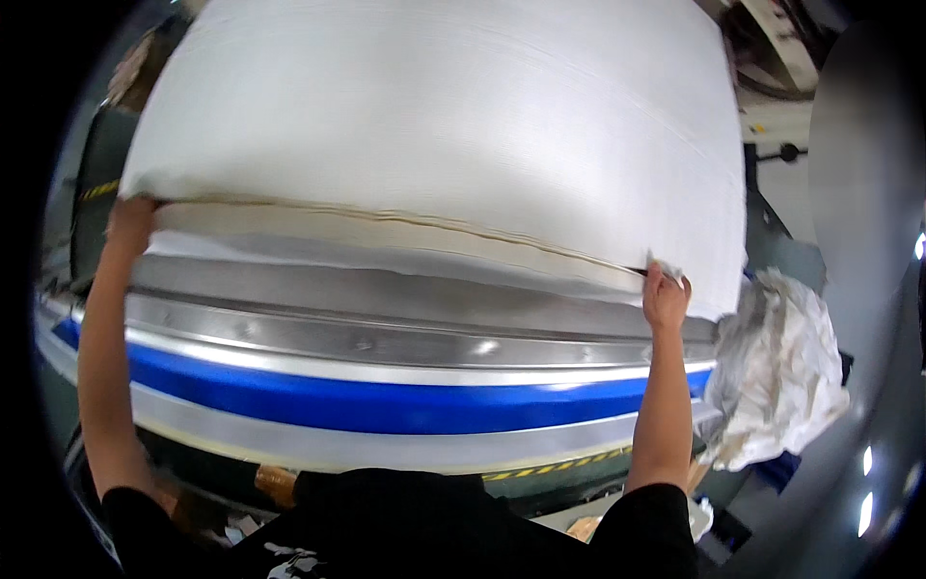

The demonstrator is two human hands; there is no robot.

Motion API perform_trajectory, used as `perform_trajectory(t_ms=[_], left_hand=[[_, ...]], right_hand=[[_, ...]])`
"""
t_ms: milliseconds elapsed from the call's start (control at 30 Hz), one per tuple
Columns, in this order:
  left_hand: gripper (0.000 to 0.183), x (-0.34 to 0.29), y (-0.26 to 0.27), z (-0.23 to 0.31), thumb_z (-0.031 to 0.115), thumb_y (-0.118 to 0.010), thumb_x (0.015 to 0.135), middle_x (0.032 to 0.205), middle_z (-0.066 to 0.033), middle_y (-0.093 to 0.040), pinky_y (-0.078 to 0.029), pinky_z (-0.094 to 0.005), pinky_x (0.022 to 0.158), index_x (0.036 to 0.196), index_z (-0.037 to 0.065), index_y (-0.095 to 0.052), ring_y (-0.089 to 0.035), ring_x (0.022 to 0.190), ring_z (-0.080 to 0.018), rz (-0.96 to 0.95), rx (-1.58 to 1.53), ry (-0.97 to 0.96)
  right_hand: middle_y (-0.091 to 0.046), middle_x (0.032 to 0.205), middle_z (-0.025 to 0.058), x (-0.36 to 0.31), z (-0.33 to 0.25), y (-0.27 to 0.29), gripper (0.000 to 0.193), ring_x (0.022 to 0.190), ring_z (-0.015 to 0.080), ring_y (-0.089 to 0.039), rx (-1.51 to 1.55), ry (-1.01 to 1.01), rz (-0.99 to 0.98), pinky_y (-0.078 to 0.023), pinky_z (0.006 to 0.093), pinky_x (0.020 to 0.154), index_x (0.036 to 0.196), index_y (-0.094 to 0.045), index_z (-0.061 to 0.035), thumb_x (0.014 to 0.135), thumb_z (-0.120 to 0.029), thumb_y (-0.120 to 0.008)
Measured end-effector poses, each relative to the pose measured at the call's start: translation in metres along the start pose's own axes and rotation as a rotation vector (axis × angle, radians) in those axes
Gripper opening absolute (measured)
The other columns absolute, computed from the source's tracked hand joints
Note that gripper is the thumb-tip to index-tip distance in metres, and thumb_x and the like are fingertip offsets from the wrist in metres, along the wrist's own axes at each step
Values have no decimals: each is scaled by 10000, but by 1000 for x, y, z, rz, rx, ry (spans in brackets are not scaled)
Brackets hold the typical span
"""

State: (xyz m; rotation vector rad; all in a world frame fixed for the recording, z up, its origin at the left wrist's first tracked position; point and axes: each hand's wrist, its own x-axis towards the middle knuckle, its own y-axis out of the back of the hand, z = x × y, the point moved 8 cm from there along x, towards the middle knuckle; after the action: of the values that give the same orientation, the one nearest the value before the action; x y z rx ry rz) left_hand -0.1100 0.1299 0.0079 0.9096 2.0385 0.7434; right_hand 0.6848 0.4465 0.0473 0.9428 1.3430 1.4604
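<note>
A broad white sheet (434,116), which looks like cloth, spreads away from me over a long metal-fronted table. Its near edge forms a slightly wavy, yellowish-brown line running between my two hands, with a paler layer (386,232) hanging below it. At the left end of this edge is my left hand (133,224), closed on the sheet; its fingertips are partly hidden. My right hand (666,294) pinches the edge near its right end, and a small tuft of the sheet rises by the fingers. Both arms are stretched forward, wide apart.
Between me and the sheet run a metal rail (386,343) and a blue strip (386,400). A crumpled white heap (781,367) bulges at the table's right end. Yellow-and-black tape (559,465) marks the area below the front edge. Machine parts (776,58) stand at the far right.
</note>
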Motion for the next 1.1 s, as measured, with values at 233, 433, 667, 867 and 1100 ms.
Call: perform_trajectory(t_ms=[233,433,667,867,1100], left_hand=[[289,27,-104,-81,-49,-514,808,996,-155,-646,-516,-421,794,1035,67,-652,-618,907,-354,17,-76,233],[242,26,-98,-72,-67,-487,814,988,-177,-640,-509,-426,791,997,23,-618,-619,910,-347,138,-19,41],[232,10,-117,-102,-13,-520,806,960,-160,-632,-494,-383,808,1017,36,-604,-603,945,-327,12,-157,210],[388,-27,6,-25,31,-353,885,1081,-102,-639,-336,-399,1044,1136,173,-612,-591,1035,-256,-18,24,111],[341,-86,62,-79,45,-452,831,1103,-72,-642,-356,-443,1025,1105,155,-621,-584,1040,-281,9,-48,179]], right_hand=[[-655,968,206,24,148,-22,713,954,332,-614,-178,-197,-212,-173,452,1111,934,-698,-64,972,-500,-135],[-620,1132,160,18,269,-39,400,1094,320,-561,-311,-279,-588,-412,407,971,1146,-620,-89,912,-312,-385],[-642,1065,102,22,278,-58,315,980,312,-606,-431,-279,-462,-492,409,854,1083,-639,-98,777,-144,-578],[-649,1068,114,16,260,5,453,971,311,-613,-337,-117,-465,-471,413,870,1133,-639,-198,706,-78,-546],[-638,1075,183,0,311,71,377,1017,360,-590,-281,-35,-382,-462,427,869,1158,-612,-110,788,-72,-552]])
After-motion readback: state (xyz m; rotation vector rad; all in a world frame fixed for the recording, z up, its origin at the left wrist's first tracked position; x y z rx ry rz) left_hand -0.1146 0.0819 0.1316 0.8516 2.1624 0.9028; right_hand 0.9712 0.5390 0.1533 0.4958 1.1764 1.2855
